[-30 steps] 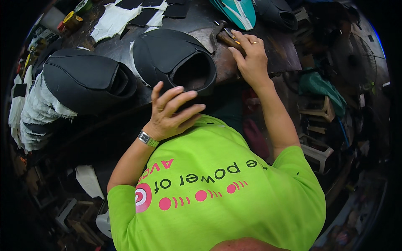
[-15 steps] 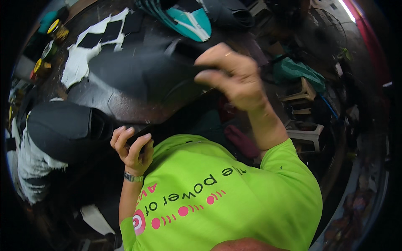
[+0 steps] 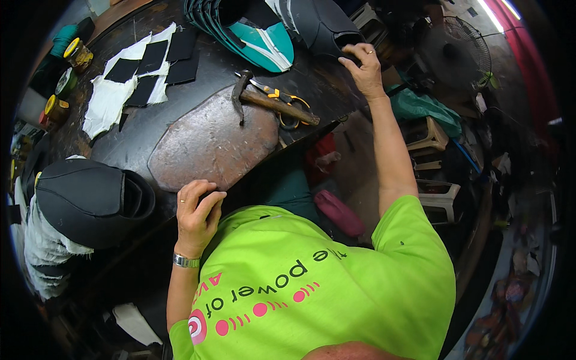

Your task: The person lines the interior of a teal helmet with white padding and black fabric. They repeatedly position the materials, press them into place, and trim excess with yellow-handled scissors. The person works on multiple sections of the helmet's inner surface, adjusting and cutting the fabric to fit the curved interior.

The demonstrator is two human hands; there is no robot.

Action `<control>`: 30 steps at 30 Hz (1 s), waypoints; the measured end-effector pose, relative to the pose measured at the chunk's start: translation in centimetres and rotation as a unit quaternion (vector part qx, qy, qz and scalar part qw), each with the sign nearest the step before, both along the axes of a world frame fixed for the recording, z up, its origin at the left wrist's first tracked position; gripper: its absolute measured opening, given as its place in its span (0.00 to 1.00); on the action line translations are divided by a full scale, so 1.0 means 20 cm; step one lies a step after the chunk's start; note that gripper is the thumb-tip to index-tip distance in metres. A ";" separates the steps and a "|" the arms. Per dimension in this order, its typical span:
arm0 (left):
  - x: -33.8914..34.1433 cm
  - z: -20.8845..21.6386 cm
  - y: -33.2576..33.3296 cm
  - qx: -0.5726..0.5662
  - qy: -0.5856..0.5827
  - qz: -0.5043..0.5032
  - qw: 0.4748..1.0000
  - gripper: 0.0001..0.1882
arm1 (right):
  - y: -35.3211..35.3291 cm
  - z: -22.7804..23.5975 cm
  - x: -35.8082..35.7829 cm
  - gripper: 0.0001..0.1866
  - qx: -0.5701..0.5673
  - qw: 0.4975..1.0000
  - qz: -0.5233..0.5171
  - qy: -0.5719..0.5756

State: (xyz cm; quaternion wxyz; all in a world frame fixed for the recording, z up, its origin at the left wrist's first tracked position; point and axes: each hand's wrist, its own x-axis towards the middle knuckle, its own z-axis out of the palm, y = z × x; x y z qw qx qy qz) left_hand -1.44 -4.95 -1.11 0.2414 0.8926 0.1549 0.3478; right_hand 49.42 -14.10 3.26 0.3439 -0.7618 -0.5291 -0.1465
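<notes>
My right hand [image 3: 367, 71] is stretched to the far right, its thumb and bent fingers a little apart by the open end of a black shoe upper [image 3: 321, 27]. Whether the fingertips still touch that upper I cannot tell. Close to my body, my left hand [image 3: 198, 216] rests at the table's near edge, fingers loosely curved and apart, with nothing visible in them. In front of it lies a worn brown slab [image 3: 201, 147]. Across the slab's far right part rests a claw hammer [image 3: 282, 108], beside scissors with orange and black handles [image 3: 289, 99].
Teal-lined uppers [image 3: 264, 51] are stacked at the back. White cloth scraps [image 3: 111, 99] with black squares lie far left, near several yellow-lidded jars [image 3: 78, 55]. More black uppers [image 3: 90, 195] stand at the left. A fan [image 3: 456, 51] and plastic stools [image 3: 435, 201] are off to the right.
My right hand has carried a black upper from above the slab to the far right, uncovering the slab, hammer and scissors. My left hand has shifted slightly right.
</notes>
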 end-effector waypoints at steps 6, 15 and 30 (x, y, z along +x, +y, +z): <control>0.03 0.03 0.04 0.001 -0.001 -0.002 1.000 0.16 | 0.20 -0.07 -0.12 0.44 0.000 0.973 -0.104 -0.208; 0.07 0.04 0.07 -0.016 -0.015 -0.021 1.000 0.16 | 0.51 -0.06 -0.51 0.35 -0.076 0.981 0.146 -0.106; -0.02 0.04 0.04 -0.043 -0.030 -0.020 0.998 0.14 | 0.66 -0.07 -0.36 0.16 -0.077 0.982 0.122 0.125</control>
